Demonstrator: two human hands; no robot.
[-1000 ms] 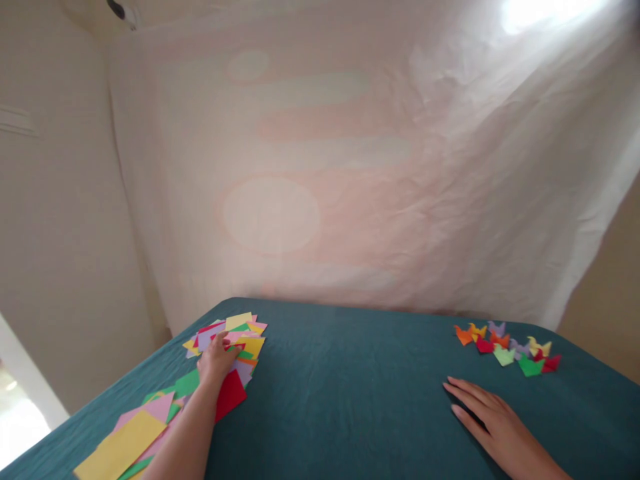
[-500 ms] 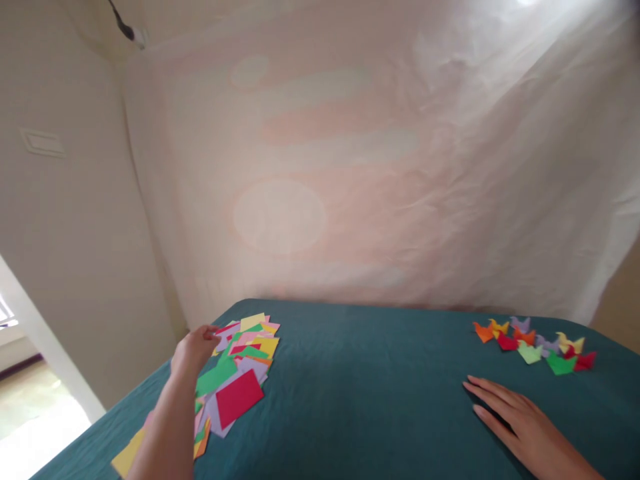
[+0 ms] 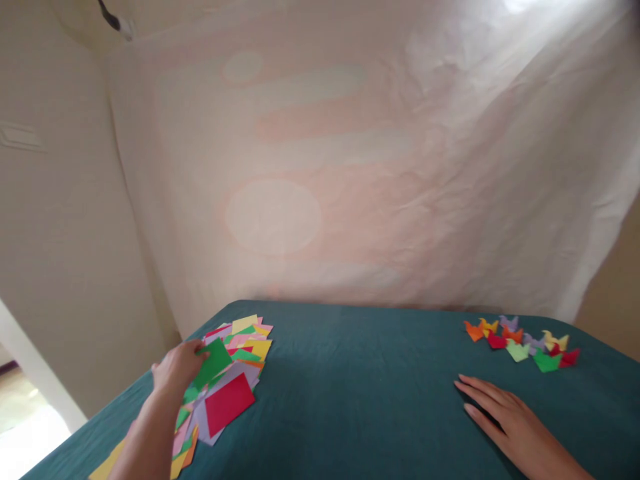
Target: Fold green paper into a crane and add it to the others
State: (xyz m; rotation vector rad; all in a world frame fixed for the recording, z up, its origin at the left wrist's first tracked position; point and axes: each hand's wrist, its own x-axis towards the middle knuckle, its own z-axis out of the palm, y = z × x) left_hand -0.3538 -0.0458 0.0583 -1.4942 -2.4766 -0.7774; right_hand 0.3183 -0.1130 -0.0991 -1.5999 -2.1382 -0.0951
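Note:
My left hand point(image 3: 176, 367) is at the left side of the table, its fingers pinching the left edge of a green paper sheet point(image 3: 215, 360). The sheet is tilted over a spread of coloured paper sheets point(image 3: 257, 348). A red sheet point(image 3: 230, 403) lies on top of the near part of that spread, and my forearm hides some of the papers. On the right, my right hand point(image 3: 505, 417) rests palm down on the cloth with its fingers stretched out, holding nothing.
Several small folded paper birds point(image 3: 519, 350) in orange, red, yellow, purple and green stand at the back right. A dark green cloth point(image 3: 350, 393) covers the table. Behind it hangs a creased pale sheet point(image 3: 370, 200).
My left hand has come nearer along the papers and now grips the green sheet. The right hand stays flat on the cloth. The view has shifted slightly to the right.

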